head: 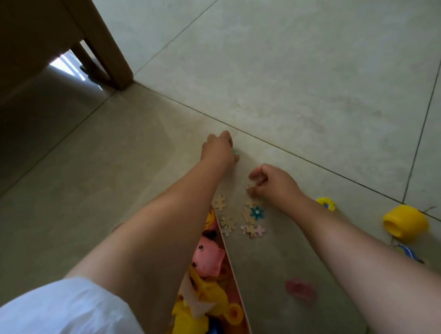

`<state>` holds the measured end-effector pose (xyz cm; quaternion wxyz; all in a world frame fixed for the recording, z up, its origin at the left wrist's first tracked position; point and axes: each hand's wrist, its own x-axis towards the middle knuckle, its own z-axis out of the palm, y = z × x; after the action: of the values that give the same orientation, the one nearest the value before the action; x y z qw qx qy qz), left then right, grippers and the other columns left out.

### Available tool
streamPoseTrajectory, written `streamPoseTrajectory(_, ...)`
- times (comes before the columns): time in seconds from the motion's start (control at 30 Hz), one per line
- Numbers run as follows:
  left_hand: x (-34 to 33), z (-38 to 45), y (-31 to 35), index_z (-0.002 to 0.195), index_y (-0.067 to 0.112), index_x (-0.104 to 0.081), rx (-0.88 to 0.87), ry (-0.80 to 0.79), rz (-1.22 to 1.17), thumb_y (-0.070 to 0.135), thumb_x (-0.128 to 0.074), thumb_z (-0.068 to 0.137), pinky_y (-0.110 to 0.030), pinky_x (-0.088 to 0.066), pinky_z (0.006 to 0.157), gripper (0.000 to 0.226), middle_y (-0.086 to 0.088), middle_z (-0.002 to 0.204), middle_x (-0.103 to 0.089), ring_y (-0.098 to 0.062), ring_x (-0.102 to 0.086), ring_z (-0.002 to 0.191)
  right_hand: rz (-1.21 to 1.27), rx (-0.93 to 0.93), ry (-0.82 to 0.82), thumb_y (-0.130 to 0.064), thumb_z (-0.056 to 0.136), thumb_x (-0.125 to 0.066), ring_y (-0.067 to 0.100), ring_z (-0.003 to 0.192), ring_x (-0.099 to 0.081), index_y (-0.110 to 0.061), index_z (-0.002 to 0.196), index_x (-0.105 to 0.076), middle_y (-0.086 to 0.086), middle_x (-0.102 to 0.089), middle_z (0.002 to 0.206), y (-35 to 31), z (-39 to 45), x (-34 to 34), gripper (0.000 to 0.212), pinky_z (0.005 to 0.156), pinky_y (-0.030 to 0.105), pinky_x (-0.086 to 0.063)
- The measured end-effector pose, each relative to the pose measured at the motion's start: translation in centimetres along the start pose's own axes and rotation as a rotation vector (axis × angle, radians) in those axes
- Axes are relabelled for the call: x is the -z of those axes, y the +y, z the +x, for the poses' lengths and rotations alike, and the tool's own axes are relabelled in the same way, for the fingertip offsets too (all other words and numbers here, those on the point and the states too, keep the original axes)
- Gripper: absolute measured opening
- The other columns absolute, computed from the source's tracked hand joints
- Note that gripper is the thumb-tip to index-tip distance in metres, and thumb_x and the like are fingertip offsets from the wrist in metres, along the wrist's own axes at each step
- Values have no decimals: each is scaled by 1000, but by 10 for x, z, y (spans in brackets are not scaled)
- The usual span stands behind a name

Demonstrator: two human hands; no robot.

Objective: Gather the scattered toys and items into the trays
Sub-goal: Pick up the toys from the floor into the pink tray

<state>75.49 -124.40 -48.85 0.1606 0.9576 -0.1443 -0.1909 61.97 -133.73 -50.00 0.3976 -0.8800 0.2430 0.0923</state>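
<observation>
Pinching a pale flat snowflake-shaped piece [249, 188] off the tile, the right hand [273, 181] curls its fingers, while the left hand [219, 147], fingers bent over something small and greenish [235, 151], works beyond the tray [228, 251] of soft toys.

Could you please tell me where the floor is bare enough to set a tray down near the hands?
Bare tiles lie beyond the left hand toward the wooden furniture leg, and far right past the grout line. Crowded: puzzle pieces beside the right hand, the yellow cup, and the full tray.
</observation>
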Motion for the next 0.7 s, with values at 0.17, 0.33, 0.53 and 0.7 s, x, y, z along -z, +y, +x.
streamPoseTrajectory(0.17,4,-14,-3,96,13,-53,-129,-7,-41,17,-67,85,-32,-43,65,18,-7,92,-57,-26,-54,84,-136,17,47,-23,81,-75,15,90,-52,-20,100,-59,-2,-46,101,-5,-7,-5,25,74,24,-39)
streamPoseTrajectory(0.33,28,-38,-22,93,13,-64,-178,-95,-202,10,-63,87,-35,-58,71,6,-7,88,-67,-21,-65,76,-125,-15,50,-24,78,-77,17,88,-53,-21,93,-57,-2,-49,98,-10,-9,-3,25,71,25,-37)
streamPoseTrajectory(0.53,74,-72,-59,95,9,-69,-206,-131,-204,14,-63,90,-23,-49,56,9,-4,75,-66,-9,-57,58,54,62,91,-23,88,-64,18,82,-56,-21,102,-62,-1,-58,86,-27,-24,-5,14,63,25,-35)
streamPoseTrajectory(0.7,100,-103,-83,96,14,-72,-191,-308,-32,19,-65,89,-19,-45,53,11,2,75,-66,-9,-55,58,348,231,-27,-23,84,-71,13,71,-63,-21,100,-61,3,-66,75,-72,-52,-8,18,62,25,-42)
